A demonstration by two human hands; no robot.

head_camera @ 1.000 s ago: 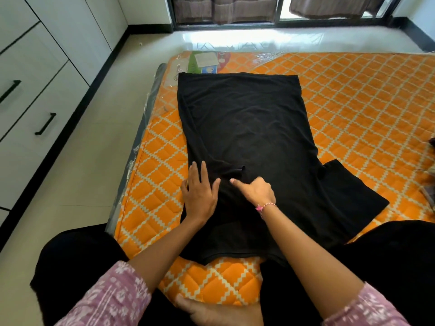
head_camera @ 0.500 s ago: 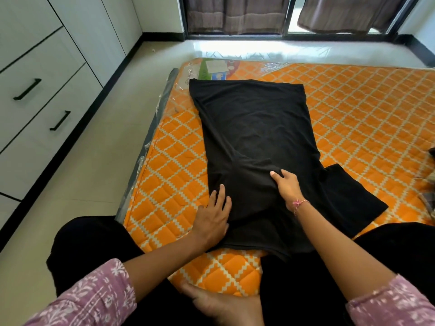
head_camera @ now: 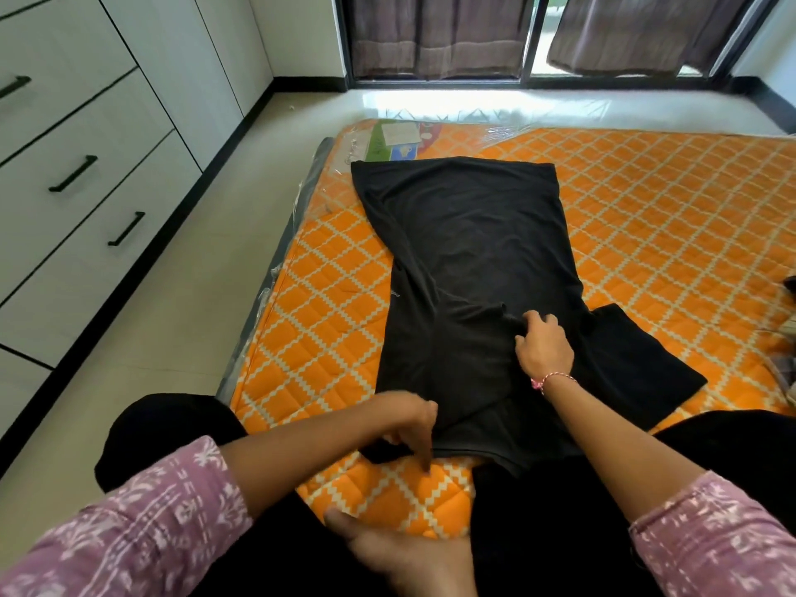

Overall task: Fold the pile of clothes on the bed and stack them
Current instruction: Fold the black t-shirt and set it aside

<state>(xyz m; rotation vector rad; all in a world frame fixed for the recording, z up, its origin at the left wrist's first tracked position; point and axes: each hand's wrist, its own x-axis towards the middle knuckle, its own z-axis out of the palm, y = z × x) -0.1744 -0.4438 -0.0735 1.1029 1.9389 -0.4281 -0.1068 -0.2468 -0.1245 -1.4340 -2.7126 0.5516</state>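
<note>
Since half a second ago the left hand (head_camera: 409, 417) has slid off the flat cloth down to the near hem, and the right hand (head_camera: 543, 349) has gone from lying flat to bunching fabric. Black shirt (head_camera: 474, 260) lies lengthwise on the bed (head_camera: 667, 217), far edge up near the plastic-wrapped label (head_camera: 394, 142), near hem by the person's lap. Its left side is already folded in toward the middle, so that edge runs diagonal; the right sleeve (head_camera: 637, 372) is spread out flat on the mattress, not yet folded. Right hand has fingers curled, pinching a small ridge of cloth at mid-body, probably to pin the folded-in flap so it doesn't slide back. Left hand is at the near left corner of the hem, fingers pointing down; it looks like it's pinching the edge, but motion blur makes the grip uncertain, can't tell for sure. Likely it's tucking or straightening that bottom corner so the fold line stays even. Judging by layout, this is an early-to-mid fold of one shirt: one side in, other sleeve and the lengthwise fold remaining. More clothes barely show at the far right edge (head_camera: 790, 333), too cropped to identify. White drawers (head_camera: 77, 174) stand to the left, across the floor (head_camera: 194, 329).
</note>
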